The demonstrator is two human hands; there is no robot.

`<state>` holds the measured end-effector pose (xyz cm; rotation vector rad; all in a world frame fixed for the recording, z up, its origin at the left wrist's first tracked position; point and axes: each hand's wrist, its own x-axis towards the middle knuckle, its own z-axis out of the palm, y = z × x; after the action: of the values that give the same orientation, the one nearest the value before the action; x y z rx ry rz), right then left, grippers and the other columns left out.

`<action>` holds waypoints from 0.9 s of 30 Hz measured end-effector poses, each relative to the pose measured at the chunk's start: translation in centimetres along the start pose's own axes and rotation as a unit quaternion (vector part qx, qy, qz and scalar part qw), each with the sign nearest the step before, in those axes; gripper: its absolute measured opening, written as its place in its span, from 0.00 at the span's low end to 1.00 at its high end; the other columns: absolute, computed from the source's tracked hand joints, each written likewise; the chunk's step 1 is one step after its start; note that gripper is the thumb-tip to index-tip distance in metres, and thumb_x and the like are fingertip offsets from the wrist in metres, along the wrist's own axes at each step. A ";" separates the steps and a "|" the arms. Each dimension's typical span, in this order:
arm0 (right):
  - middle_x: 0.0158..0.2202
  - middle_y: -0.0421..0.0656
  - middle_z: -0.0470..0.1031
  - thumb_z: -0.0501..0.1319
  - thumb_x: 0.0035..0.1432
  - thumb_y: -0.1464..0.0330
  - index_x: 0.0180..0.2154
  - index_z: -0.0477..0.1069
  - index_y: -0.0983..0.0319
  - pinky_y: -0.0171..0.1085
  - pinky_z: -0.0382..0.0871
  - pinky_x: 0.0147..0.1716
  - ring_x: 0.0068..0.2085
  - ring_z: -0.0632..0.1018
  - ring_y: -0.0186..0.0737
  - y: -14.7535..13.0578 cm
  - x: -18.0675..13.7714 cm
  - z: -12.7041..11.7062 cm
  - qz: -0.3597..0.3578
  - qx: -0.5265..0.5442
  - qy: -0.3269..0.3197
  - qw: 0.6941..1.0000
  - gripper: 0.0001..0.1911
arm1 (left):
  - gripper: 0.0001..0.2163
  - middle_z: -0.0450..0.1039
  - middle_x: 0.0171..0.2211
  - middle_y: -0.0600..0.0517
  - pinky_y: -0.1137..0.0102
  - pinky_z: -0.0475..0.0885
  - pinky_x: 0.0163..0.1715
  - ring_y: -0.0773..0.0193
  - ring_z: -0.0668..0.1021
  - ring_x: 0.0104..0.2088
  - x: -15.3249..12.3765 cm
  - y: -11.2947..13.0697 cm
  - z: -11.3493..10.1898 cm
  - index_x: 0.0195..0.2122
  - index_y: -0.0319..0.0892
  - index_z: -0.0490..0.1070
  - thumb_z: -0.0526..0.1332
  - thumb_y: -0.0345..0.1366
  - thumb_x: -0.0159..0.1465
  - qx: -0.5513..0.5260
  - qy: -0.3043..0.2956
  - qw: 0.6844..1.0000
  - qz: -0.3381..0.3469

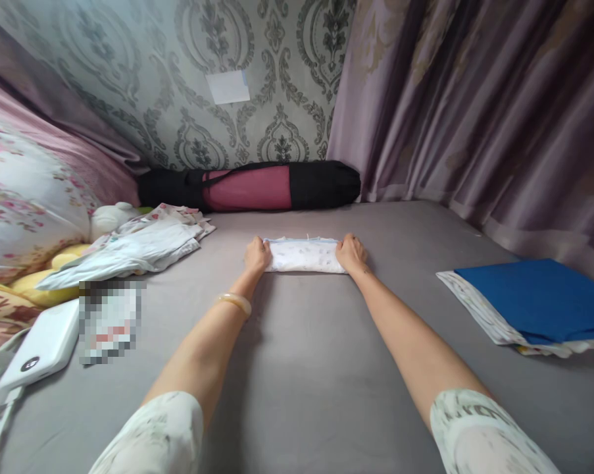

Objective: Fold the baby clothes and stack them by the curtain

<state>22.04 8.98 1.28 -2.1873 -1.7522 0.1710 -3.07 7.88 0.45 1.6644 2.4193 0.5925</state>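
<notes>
Both arms reach forward over a grey bed sheet (297, 382). Between my hands lies a white cloth garment (304, 255) with a small print and a light blue edge, folded into a narrow strip. My left hand (257, 255) is closed on its left end, and a pale bangle (236, 303) circles that wrist. Its right end is gripped by my right hand (352, 253), whose fingers curl around the cloth. A short white thread or tie sticks up from the far edge. The fingertips of both hands are partly hidden.
A black and dark pink bag (247, 189) lies along the wall. At left are crumpled clothes (129, 247), a white power bank (43, 345) with a cable, and a floral pillow (25, 191). Folded blue cloth (538, 296) rests at right, beside the purple curtain (449, 99).
</notes>
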 end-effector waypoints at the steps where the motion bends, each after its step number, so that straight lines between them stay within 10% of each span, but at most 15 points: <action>1: 0.51 0.59 0.73 0.50 0.66 0.67 0.52 0.67 0.68 0.43 0.68 0.46 0.51 0.75 0.53 0.1 0.1 -0.1 -0.001 0.000 -0.006 1.000 0.18 | 0.15 0.75 0.48 0.39 0.65 0.68 0.44 0.53 0.76 0.50 0.0 0.1 -0.2 0.47 0.39 0.70 0.48 0.40 0.70 -0.004 -0.005 1.000 -0.002; 9: 0.53 0.59 0.72 0.43 0.69 0.68 0.53 0.69 0.67 0.46 0.65 0.50 0.55 0.73 0.53 -0.8 -1.1 -2.8 -0.047 0.016 -0.005 0.999 0.22 | 0.15 0.71 0.51 0.38 0.61 0.66 0.50 0.50 0.72 0.53 -2.2 2.1 -1.9 0.50 0.37 0.68 0.50 0.39 0.68 0.024 0.094 0.993 0.062; 15: 0.67 0.48 0.57 0.41 0.69 0.66 0.63 0.59 0.64 0.51 0.46 0.64 0.68 0.56 0.47 -4.7 -4.2 -1.8 -0.282 0.007 -0.081 0.956 0.26 | 0.15 0.73 0.51 0.44 0.63 0.63 0.56 0.56 0.71 0.55 -4.8 5.2 -0.2 0.50 0.40 0.70 0.48 0.36 0.69 0.026 -0.002 0.966 0.258; 27: 0.70 0.41 0.48 0.39 0.67 0.65 0.68 0.50 0.61 0.56 0.38 0.66 0.70 0.48 0.47 -4.0 -4.6 0.8 -0.297 -0.022 -0.129 0.946 0.30 | 0.25 0.55 0.67 0.49 0.46 0.44 0.65 0.49 0.53 0.68 -5.6 4.7 1.5 0.65 0.46 0.58 0.38 0.44 0.71 0.065 -0.068 0.971 0.219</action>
<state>17.02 5.38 1.35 -1.6163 -2.4938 0.2773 3.59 4.47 0.38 2.2357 2.0411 0.3586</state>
